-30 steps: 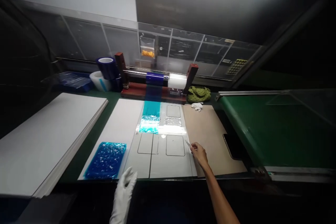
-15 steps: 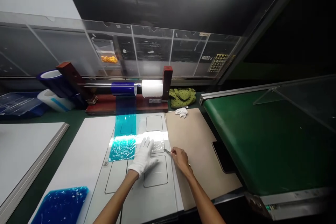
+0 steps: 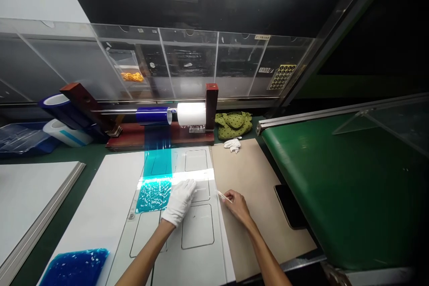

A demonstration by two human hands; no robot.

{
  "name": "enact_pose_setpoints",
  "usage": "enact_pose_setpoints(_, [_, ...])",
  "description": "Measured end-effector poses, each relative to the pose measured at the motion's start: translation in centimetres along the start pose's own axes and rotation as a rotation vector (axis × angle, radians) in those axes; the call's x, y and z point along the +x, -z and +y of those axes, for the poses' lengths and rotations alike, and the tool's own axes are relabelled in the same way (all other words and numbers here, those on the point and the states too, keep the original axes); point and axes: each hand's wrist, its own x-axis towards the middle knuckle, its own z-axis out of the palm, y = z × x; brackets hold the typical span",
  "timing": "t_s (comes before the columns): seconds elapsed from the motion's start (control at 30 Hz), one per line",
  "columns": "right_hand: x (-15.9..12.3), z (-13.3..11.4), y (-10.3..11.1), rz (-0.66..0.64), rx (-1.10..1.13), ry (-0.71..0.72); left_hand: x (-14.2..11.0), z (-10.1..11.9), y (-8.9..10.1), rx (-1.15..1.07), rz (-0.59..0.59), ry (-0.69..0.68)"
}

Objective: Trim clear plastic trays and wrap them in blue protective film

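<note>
White-gloved, your left hand [image 3: 180,202] lies flat on the outlined panel [image 3: 197,263] at the right edge of the film [image 3: 157,161], fingers nearly together, probably to steady the surface; your bare right hand [image 3: 237,204] pinches a slim pale tool [image 3: 220,195], its tip near the panel's right edge, apparently for fine control. The film hangs from the blue roll [image 3: 152,116] onto the panel's left side, presumably for straight feeding; it is translucent teal, smooth above, crinkled and glossy below.
</note>
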Motion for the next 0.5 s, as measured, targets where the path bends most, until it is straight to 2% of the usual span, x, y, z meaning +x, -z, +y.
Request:
enact_pose_setpoints(0.1, [-0.8, 1.4, 1.8, 0.151, -0.062, -0.032, -2.9, 1.4, -0.1, 0.002, 0.01, -0.04])
enact_pose_setpoints(0.27, [-3.3, 2.2, 4.3, 0.344, -0.13, -0.048, -10.5, 4.2, -1.5, 0.009, 0.023, -0.076])
enact_pose_setpoints(0.4, [-6.3, 1.9, 4.3, 0.386, -0.154, -0.029, -16.1, 5.4, -3.8, 0.065, 0.102, -0.157])
enact_pose_setpoints(0.5, [-8.9, 1.7, 3.7, 0.391, -0.149, -0.015, -19.4, 5.6, -5.8, 0.136, 0.145, -0.239])
